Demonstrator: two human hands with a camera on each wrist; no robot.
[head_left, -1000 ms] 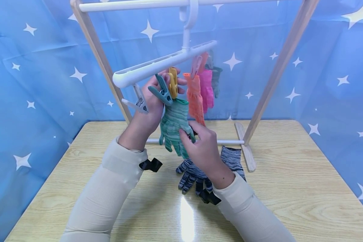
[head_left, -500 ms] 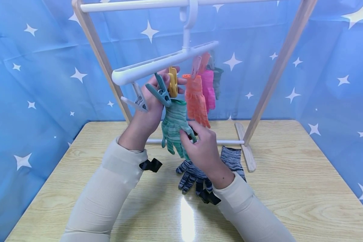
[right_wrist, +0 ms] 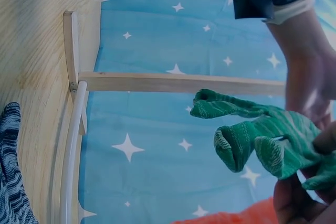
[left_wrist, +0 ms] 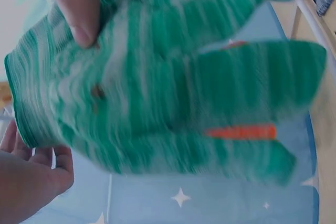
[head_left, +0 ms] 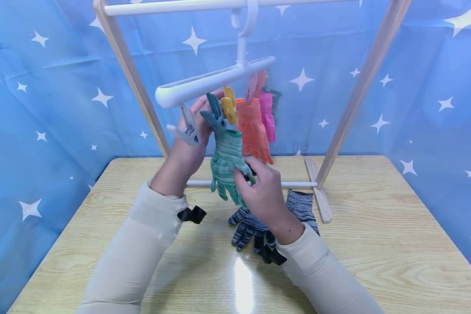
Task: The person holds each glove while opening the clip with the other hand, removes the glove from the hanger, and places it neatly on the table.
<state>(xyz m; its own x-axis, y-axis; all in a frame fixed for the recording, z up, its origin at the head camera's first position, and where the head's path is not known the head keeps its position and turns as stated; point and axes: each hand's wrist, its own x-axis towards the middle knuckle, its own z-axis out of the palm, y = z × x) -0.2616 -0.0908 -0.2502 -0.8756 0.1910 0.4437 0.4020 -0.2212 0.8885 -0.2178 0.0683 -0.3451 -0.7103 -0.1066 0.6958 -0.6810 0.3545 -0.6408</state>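
A green striped knit glove (head_left: 228,157) hangs fingers-down below the white hanger. My right hand (head_left: 261,187) pinches it on the thumb side; in the left wrist view, my right thumb (left_wrist: 79,9) presses on the glove's fabric. My left hand (head_left: 192,135) is raised behind a teal clothespin (head_left: 216,115) at the glove's cuff. Its fingertips are largely hidden, and I cannot tell whether they grip the clothespin. A yellow clothespin (head_left: 229,104) hangs just right of the teal one, and a grey clothespin (head_left: 188,128) hangs in front of my left wrist.
The white hanger (head_left: 204,85) hangs from the rod of a wooden-sided rack (head_left: 361,91). An orange glove (head_left: 255,131) and a pink glove (head_left: 267,115) hang behind, with a grey-green one farthest back. A dark striped glove (head_left: 300,207) lies on the table (head_left: 377,240) under my right forearm.
My left hand has moved off the yellow clothespin to behind the teal one. The hanger's near end has swung right, carrying its clothespins. My right hand stays almost still, pinching the green glove.
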